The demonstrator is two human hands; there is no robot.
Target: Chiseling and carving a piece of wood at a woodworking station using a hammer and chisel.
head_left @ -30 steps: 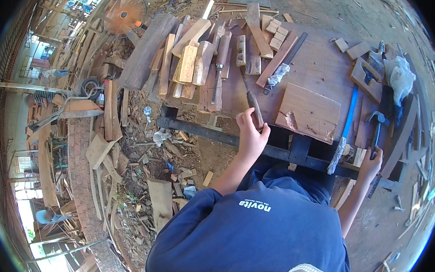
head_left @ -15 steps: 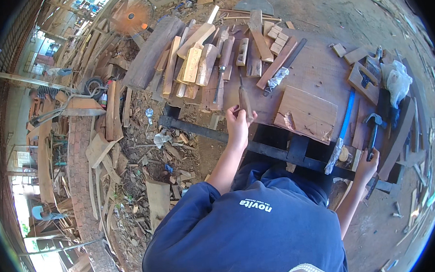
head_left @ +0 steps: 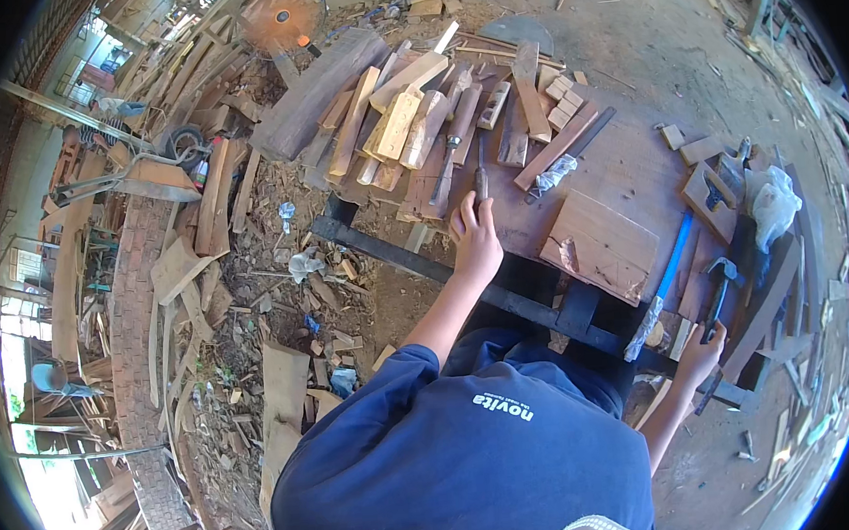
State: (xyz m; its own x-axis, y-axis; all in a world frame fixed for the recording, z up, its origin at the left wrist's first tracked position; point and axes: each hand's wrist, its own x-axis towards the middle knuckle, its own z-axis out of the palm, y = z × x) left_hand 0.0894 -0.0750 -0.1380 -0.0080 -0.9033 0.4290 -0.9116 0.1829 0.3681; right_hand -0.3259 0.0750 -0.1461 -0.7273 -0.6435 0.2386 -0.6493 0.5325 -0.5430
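Note:
My left hand is closed around the handle of a chisel, whose thin dark blade points away from me over the table's near-left part. My right hand grips a hammer by its dark handle at the table's right edge, the metal head pointing away. Between the hands lies a flat brown wooden board with a chipped notch near its left edge. Another chisel, with a thick wooden handle, lies left of the one I hold.
Wooden blocks and offcuts crowd the table's far left. A blue strip lies right of the board. Beyond it are a wooden tool with a cut-out and a clear plastic bag. Scrap wood litters the ground at left.
My left hand has turned and lowered the chisel, its handle now closer to the tools on the table. My right hand still holds the hammer. The whole view has shifted slightly.

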